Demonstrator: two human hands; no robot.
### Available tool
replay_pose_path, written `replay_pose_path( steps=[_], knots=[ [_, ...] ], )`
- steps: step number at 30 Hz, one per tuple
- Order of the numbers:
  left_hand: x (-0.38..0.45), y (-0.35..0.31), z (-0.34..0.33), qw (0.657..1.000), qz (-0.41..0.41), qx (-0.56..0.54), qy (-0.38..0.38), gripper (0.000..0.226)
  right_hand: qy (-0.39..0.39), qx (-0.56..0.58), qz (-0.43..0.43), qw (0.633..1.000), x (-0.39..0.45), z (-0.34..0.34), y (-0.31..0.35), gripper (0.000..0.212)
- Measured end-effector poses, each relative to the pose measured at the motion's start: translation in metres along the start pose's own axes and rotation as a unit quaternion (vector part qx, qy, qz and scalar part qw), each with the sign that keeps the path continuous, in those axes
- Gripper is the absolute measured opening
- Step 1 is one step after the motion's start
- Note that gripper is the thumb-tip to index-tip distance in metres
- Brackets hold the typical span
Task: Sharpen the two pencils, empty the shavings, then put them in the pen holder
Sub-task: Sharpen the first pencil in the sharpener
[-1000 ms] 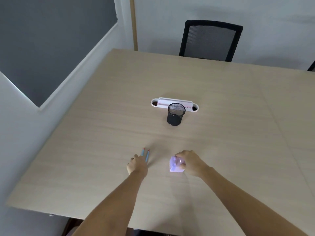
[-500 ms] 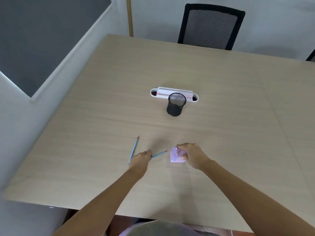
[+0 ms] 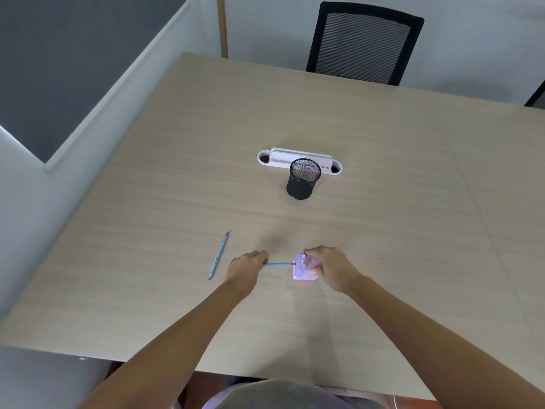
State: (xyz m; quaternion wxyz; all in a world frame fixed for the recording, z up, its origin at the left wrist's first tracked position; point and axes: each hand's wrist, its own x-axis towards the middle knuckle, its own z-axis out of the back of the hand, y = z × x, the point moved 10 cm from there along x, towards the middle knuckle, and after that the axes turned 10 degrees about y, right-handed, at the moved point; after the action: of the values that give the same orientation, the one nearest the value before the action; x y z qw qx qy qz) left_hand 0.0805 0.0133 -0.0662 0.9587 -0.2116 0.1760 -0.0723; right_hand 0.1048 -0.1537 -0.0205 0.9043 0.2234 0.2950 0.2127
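My left hand grips the back end of a blue pencil, held level with its red tip touching the left face of a small lilac sharpener box. My right hand is closed around that sharpener and holds it on the table. A second blue pencil with a red tip lies loose on the table, left of my left hand. A black mesh pen holder stands upright farther back, near the table's middle, with nothing visible inside.
A white cable port is set into the wooden table right behind the pen holder. A black mesh chair stands at the far edge. The wall and a dark window run along the left side.
My left hand picked one pencil from the pair, swung it level and brought its tip against the sharpener. The other pencil stayed on the table. My right hand kept hold of the sharpener.
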Motion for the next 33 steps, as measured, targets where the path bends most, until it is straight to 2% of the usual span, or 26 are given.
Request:
replay_pose_path(
  steps=[4, 11, 16, 23, 29, 33],
  knots=[
    [0.003, -0.012, 0.000, 1.000, -0.017, -0.009, -0.007, 0.015, -0.006, -0.007, 0.004, 1.000, -0.003, 0.003, 0.005, 0.020],
    [0.013, -0.010, -0.006, 0.992, -0.030, -0.123, -0.002, 0.020, -0.020, -0.034, 0.007, 0.999, -0.003, 0.003, 0.004, 0.028],
    [0.015, -0.012, -0.004, 0.987, -0.040, -0.158, 0.001, 0.017, -0.022, -0.020, 0.032, 0.999, -0.006, 0.006, 0.011, 0.027],
    [0.024, -0.037, -0.005, 0.988, -0.063, -0.140, 0.007, 0.018, -0.023, -0.027, 0.046, 0.998, -0.005, 0.004, 0.015, 0.026],
    [0.021, -0.038, -0.003, 0.990, -0.049, -0.127, 0.027, 0.019, -0.023, -0.008, 0.037, 0.999, -0.007, 0.003, 0.010, 0.022],
    [0.020, -0.040, -0.005, 0.992, -0.041, -0.098, 0.067, 0.021, 0.000, 0.002, 0.036, 0.999, -0.007, 0.000, 0.010, 0.029]
  ],
)
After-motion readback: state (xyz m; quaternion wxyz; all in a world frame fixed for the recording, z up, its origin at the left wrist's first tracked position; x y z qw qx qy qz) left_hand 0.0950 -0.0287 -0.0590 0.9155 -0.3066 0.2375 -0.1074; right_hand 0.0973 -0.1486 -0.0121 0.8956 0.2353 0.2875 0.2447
